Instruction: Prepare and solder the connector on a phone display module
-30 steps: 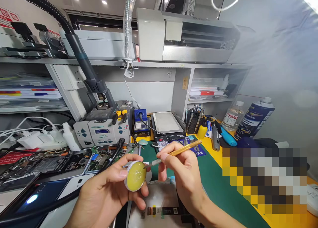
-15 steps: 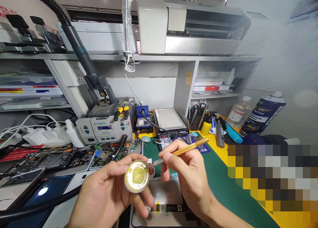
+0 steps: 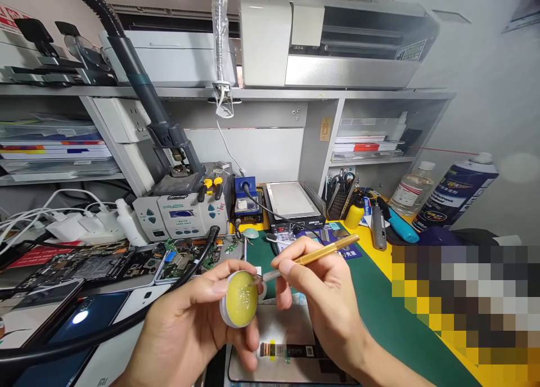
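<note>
My left hand [image 3: 185, 319] is closed around a small round tin of yellow paste [image 3: 242, 300], thumb on its near rim. The tin is tipped so its paste faces me and slightly right. Between the thumb and fingers of my right hand [image 3: 320, 297] is a slim gold-handled tool [image 3: 327, 249] with a grey front end, held like a pen. Its thin tip reaches the paste near the tin's upper right edge; the tip's exact shape is too small to tell. Below both hands lies a flat screen panel [image 3: 287, 319] with a ribbon cable and yellow tape.
A black hose [image 3: 84, 342] crosses the left side above phones and circuit boards [image 3: 189, 252]. Behind stand a hot-air station [image 3: 181, 215], a heating plate [image 3: 293, 201] and a tool holder [image 3: 340, 198]. Bottles and a spray can [image 3: 455, 190] stand at right, beyond the green mat [image 3: 392, 325].
My left hand has tilted the tin, and its yellow paste shows more evenly, with less glare. Both hands sit slightly farther right in view. The tool's tip stays at the tin.
</note>
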Motion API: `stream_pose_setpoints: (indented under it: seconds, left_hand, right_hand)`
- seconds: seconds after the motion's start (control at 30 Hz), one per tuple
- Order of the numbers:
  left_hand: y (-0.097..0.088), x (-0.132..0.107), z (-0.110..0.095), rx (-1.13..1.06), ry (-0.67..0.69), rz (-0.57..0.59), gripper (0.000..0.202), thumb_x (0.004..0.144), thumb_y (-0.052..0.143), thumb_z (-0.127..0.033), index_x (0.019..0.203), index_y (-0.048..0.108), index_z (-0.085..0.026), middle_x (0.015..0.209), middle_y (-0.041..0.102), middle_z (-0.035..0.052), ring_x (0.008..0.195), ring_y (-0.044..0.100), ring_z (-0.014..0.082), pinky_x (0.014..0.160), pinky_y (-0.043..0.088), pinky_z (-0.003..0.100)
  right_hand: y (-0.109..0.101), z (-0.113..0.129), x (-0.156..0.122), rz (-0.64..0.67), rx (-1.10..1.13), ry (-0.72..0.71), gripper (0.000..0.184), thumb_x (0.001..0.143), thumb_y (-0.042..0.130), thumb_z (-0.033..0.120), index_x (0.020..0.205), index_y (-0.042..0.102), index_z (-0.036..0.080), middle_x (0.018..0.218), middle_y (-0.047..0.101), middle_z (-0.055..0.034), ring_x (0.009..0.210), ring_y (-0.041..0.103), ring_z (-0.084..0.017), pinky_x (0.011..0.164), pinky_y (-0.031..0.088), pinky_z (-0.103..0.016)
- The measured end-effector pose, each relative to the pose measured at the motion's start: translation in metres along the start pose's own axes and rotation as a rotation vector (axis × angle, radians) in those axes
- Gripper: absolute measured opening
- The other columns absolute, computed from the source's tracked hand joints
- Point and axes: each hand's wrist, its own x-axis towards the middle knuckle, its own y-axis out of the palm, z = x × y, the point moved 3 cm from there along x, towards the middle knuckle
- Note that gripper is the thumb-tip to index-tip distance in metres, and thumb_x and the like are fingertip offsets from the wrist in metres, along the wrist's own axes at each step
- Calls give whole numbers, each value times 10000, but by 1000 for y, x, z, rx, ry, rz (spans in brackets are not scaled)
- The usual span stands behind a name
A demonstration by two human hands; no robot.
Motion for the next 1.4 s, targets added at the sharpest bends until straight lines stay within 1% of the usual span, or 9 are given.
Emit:
stream_pose_setpoints:
  seconds: [0.17, 0.27, 0.43, 0.57, 0.8, 0.97, 1.13, 1.23, 1.4]
  left_hand:
    - [-1, 1, 1, 26, -6, -45, 287, 846, 575, -278, 1059, 698, -129, 861, 703, 101, 626, 658, 235, 511, 558, 366]
    - [-1, -1, 1, 47, -14, -37, 291, 839, 585, -298, 1059, 693, -140, 837, 692, 93, 610, 643, 218, 510, 542, 344]
    - [-2, -2, 2, 84, -21, -17, 318, 846, 568, -325, 1077, 679, -136, 759, 684, 110, 615, 614, 214, 530, 532, 340]
    - [-1, -2, 3, 84, -31, -10, 329, 843, 571, -333, 1083, 678, -134, 709, 668, 102, 617, 607, 215, 534, 525, 333]
    - [1, -2, 1, 68, -4, -35, 296, 837, 581, -308, 1058, 693, -146, 849, 673, 88, 608, 620, 204, 507, 522, 327]
    - [1, -1, 2, 75, -1, -14, 309, 850, 561, -308, 1071, 691, -136, 766, 652, 80, 602, 611, 205, 496, 527, 323]
    - [-1, -3, 3, 90, -10, -11, 334, 866, 553, -338, 1096, 673, -127, 740, 678, 111, 578, 597, 194, 488, 527, 311]
    - [0, -2, 3, 88, -12, -2, 322, 883, 533, -327, 1094, 673, -128, 707, 675, 106, 559, 594, 186, 480, 540, 308]
    - [1, 0, 2, 35, -5, 4, 270, 899, 517, -284, 1048, 692, -143, 733, 689, 100, 552, 616, 181, 438, 559, 293]
  right_hand:
    - [1, 2, 0, 10, -25, -4, 177, 804, 650, 289, 703, 615, 148, 580, 571, 17, 466, 517, -97, 480, 413, -235]
    - [1, 3, -1, 23, -53, -13, 173, 817, 638, 283, 708, 619, 150, 585, 564, 19, 482, 522, -100, 501, 419, -240]
    - [1, 4, -2, 30, -67, -13, 163, 839, 621, 270, 725, 626, 154, 587, 565, 20, 497, 524, -103, 534, 433, -250]
    - [1, 4, -3, 31, -79, -12, 155, 836, 623, 270, 732, 628, 154, 594, 571, 15, 503, 532, -111, 543, 438, -259]
    - [-1, 2, -4, 35, -97, 5, 175, 840, 628, 297, 728, 628, 163, 558, 560, 20, 508, 529, -119, 567, 441, -269]
    - [0, 2, -3, 32, -91, 16, 174, 828, 634, 300, 726, 630, 161, 543, 567, 17, 501, 529, -123, 578, 443, -280]
    - [1, 3, -3, 39, -96, 11, 182, 827, 640, 314, 728, 635, 161, 541, 567, 16, 505, 531, -128, 582, 440, -287]
    - [1, 2, -3, 38, -96, 25, 183, 823, 638, 321, 727, 632, 164, 535, 566, 15, 505, 530, -132, 590, 445, -294]
    - [0, 1, -3, 41, -92, 36, 178, 816, 634, 325, 735, 633, 166, 530, 563, 15, 510, 527, -139, 611, 462, -316]
